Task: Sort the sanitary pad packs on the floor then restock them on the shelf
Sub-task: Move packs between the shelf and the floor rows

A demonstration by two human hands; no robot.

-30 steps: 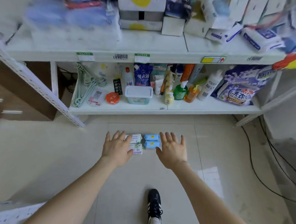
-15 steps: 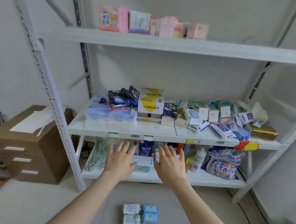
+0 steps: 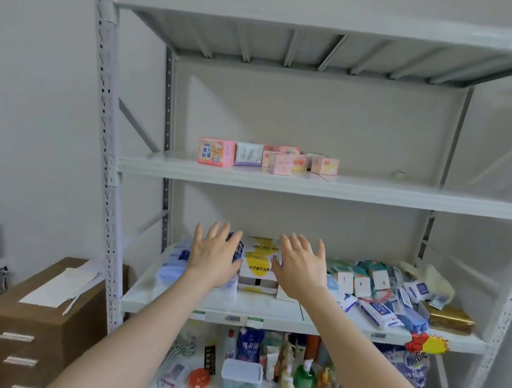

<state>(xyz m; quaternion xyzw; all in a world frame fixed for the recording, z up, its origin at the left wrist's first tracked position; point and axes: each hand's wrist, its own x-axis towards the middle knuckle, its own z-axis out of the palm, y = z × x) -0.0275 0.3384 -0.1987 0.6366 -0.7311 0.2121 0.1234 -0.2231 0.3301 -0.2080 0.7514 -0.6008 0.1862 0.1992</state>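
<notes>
Both my hands are raised in front of the middle shelf (image 3: 240,309), fingers spread and holding nothing. My left hand (image 3: 215,256) hovers before blue packs (image 3: 174,262). My right hand (image 3: 302,265) is beside a white and yellow box (image 3: 259,262). A row of pink and white sanitary pad packs (image 3: 266,158) stands on the upper shelf (image 3: 340,189), above my hands. The packs on the floor are out of view.
The white metal rack has an empty top bay. Small white and blue packets (image 3: 378,296) and a gold box (image 3: 449,321) crowd the middle shelf's right side. Bottles and a clear tub (image 3: 241,377) fill the lower shelf. A brown cardboard drawer unit (image 3: 37,315) stands left.
My view has swung up from the floor packs to the shelves. Both hands rose with it, from beside the floor packs to the middle shelf, still empty and spread.
</notes>
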